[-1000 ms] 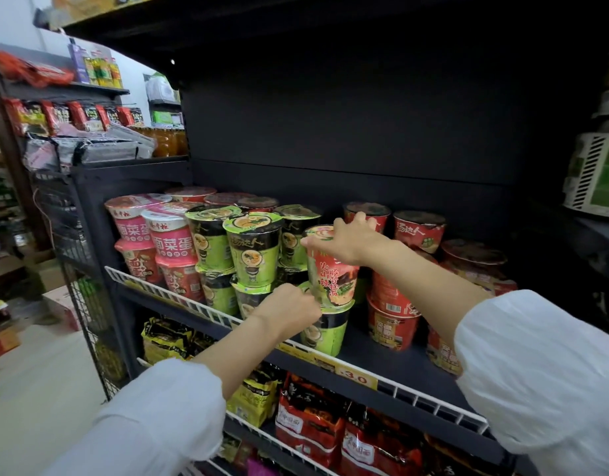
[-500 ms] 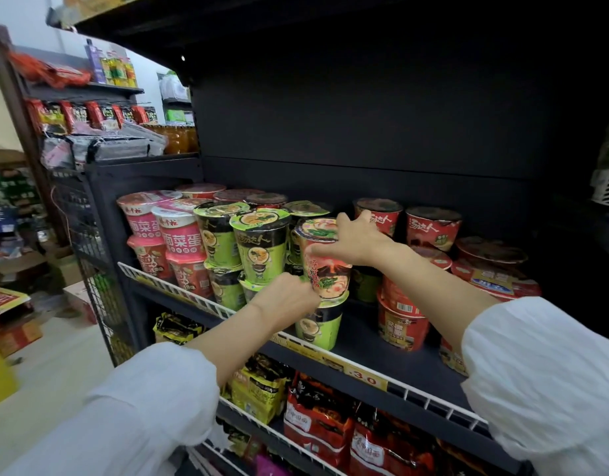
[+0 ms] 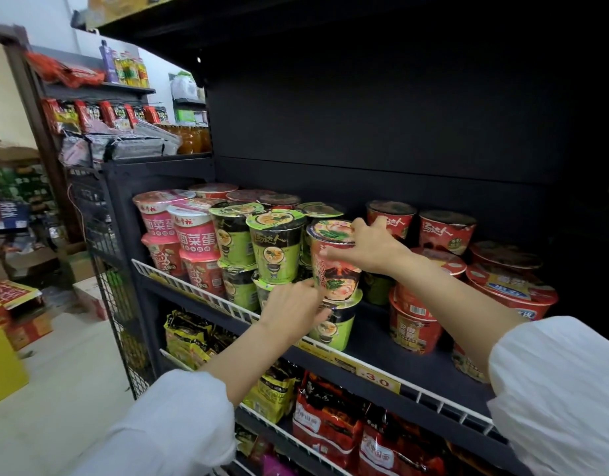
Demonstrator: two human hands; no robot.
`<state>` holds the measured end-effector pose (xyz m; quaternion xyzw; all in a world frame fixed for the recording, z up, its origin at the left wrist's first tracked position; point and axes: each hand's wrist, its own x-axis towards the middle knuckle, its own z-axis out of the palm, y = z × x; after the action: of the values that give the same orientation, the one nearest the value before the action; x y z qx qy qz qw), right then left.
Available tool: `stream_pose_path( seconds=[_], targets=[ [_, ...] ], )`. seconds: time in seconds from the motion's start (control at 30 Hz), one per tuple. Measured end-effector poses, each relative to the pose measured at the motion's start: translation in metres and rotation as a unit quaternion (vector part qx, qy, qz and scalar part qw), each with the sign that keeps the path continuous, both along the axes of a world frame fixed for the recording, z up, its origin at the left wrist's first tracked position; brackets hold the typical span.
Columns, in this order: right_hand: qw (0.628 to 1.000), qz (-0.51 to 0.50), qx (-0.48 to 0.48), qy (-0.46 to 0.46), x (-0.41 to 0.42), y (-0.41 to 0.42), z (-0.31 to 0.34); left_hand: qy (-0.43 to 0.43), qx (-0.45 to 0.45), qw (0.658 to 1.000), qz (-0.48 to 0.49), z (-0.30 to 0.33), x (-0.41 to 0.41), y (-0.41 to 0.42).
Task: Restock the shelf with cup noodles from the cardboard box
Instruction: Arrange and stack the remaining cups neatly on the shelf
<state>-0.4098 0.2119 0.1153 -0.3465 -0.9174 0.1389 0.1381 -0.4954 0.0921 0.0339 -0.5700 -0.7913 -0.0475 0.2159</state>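
Most of the black metal shelf is stocked; both hands, left and right, grip a red paper cup noodle atop a green cup; gaps remain rightward.

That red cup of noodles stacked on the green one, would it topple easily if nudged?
Probably yes. The red cup tapers to a narrow base and stands on the green cup below, so it looks top-heavy. Both hands, right hand at its rim and left hand near its base, seem to steady it. It likely weighs little.
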Motion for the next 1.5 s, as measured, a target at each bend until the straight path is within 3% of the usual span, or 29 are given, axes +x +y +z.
stream_pose_path(
  seconds=[0.2, 0.37, 0.57, 0.73, 0.87, 0.93, 1.07, 1.17, 1.3, 1.4, 1.5],
  targets=[
    [0.997, 0.028, -0.067, 0.033, 0.019, 0.003, 0.006, -0.06, 0.059, 0.996, -0.028, 0.005, 0.004, -0.008],
    [0.997, -0.007, -0.012, 0.077, 0.048, 0.018, 0.018, -0.162, 0.09, 0.98, -0.076, 0.005, 0.023, 0.008],
    [0.992, -0.052, 0.006, 0.119, 0.065, 0.052, 0.028, -0.264, 0.043, 0.951, -0.157, 0.01, 0.05, 0.059],
    [0.994, -0.047, 0.019, 0.101, 0.054, 0.084, 0.025, -0.387, 0.04, 0.919, -0.06, 0.02, 0.054, 0.119],
    [0.998, -0.008, 0.046, 0.043, 0.035, 0.116, 0.024, -0.521, 0.094, 0.848, 0.032, 0.011, 0.044, 0.16],
    [0.998, 0.021, 0.054, 0.004, 0.024, 0.13, 0.021, -0.547, 0.115, 0.828, 0.051, 0.003, 0.038, 0.174],
    [0.988, 0.105, 0.096, -0.06, 0.006, 0.149, 0.014, -0.457, 0.073, 0.882, 0.083, -0.013, 0.027, 0.192],
    [0.984, 0.078, 0.151, -0.059, -0.005, 0.164, 0.01, -0.349, 0.044, 0.933, 0.072, -0.016, 0.025, 0.197],
    [0.984, 0.056, 0.164, -0.043, -0.01, 0.168, 0.012, -0.283, 0.044, 0.955, 0.075, -0.007, 0.029, 0.197],
    [0.983, 0.079, 0.166, -0.023, -0.008, 0.164, 0.015, -0.169, 0.019, 0.984, 0.055, 0.0, 0.025, 0.197],
    [0.983, 0.096, 0.157, -0.015, -0.005, 0.163, 0.016, -0.11, -0.005, 0.993, 0.048, 0.003, 0.027, 0.196]
  ],
)
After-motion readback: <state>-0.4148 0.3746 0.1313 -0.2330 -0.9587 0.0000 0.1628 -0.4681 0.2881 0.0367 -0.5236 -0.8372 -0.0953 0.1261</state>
